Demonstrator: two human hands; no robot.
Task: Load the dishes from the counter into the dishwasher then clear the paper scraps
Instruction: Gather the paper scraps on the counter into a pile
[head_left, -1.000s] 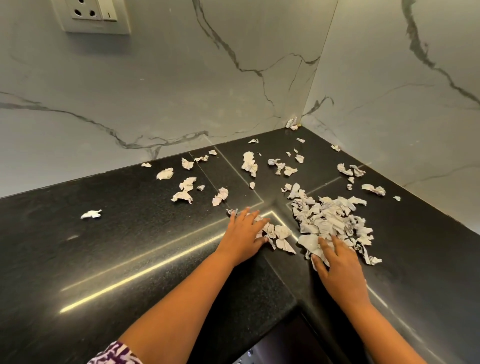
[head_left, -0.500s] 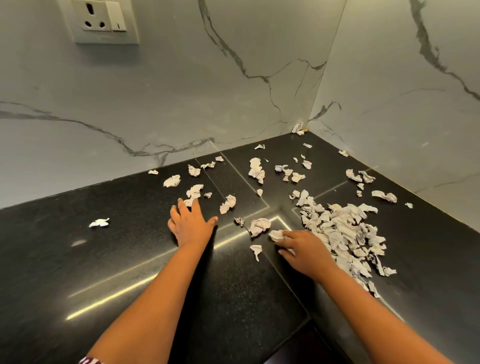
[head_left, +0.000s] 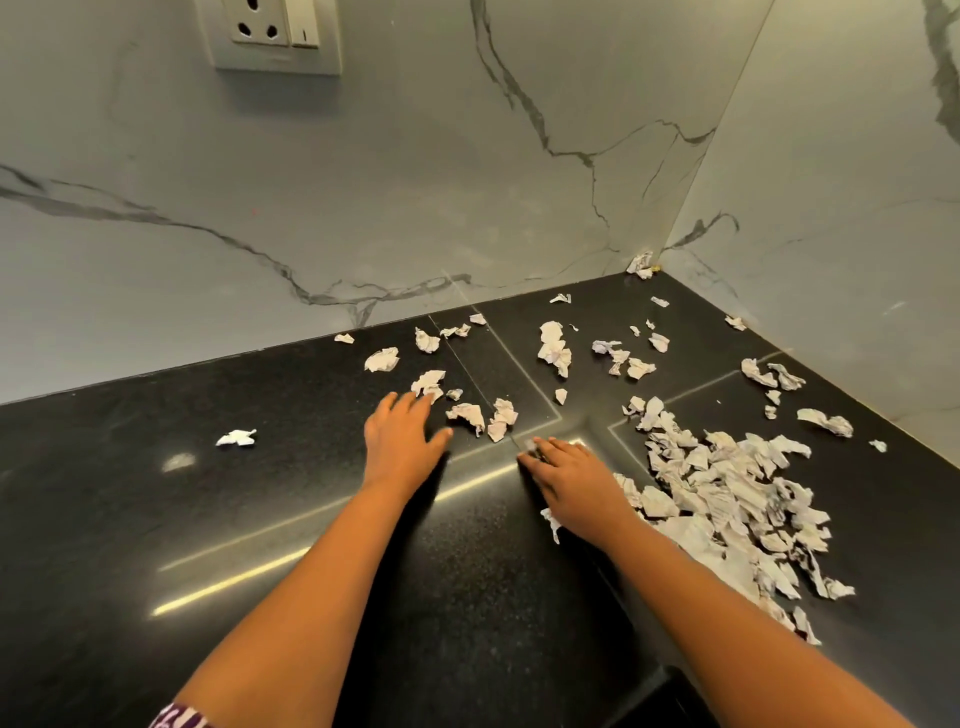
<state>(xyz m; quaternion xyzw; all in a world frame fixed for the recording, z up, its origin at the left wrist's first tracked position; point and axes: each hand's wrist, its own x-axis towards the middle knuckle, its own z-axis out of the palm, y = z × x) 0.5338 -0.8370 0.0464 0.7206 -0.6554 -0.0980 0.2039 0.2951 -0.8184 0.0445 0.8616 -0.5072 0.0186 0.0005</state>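
Crumpled white paper scraps lie across the black counter (head_left: 130, 509) in the corner. A large heap of scraps (head_left: 727, 499) sits to the right of my right hand (head_left: 576, 486), which lies palm down with fingers apart, its fingertips touching a small scrap. A scrap also pokes out under its wrist. My left hand (head_left: 400, 439) rests flat with fingers spread, fingertips by two loose scraps (head_left: 470, 415) near the counter seam. More scraps (head_left: 555, 347) are scattered toward the back wall, and one lone scrap (head_left: 236, 437) lies far left. No dishes are in view.
Marble-patterned walls (head_left: 363, 197) meet in a corner at the back right. A wall socket with switch (head_left: 275, 31) is at the top left. The counter's inner edge drops off at the bottom centre-right (head_left: 675, 691).
My right hand moved left from the heap's edge to the counter seam. My left hand slid slightly right, toward the loose scraps. The view has shifted a little.
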